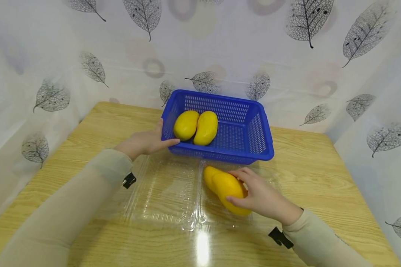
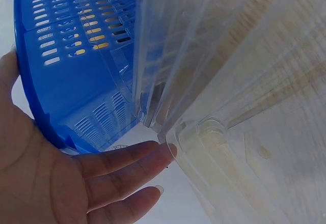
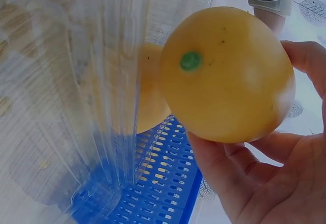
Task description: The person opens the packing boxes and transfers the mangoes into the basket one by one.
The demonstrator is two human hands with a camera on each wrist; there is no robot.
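Observation:
My right hand (image 1: 262,194) grips a yellow mango (image 1: 228,191), thumb on the near side and fingers on the far side. In the right wrist view a green stem spot shows on this mango (image 3: 229,76). Partly hidden behind it, another mango (image 1: 209,177) lies in the right compartment of a clear plastic container (image 1: 167,193). At the blue basket's (image 1: 220,154) near left corner is my left hand (image 1: 143,142), its thumb over the rim and its other fingers outside. Two yellow mangoes (image 1: 186,126) lie side by side in the basket's left half.
The basket stands at the back of the wooden table (image 1: 307,174), close to the leaf-printed curtain (image 1: 127,74). The clear container lies directly in front of it, and its left compartment holds nothing visible. Curtain also rises along both sides of the table.

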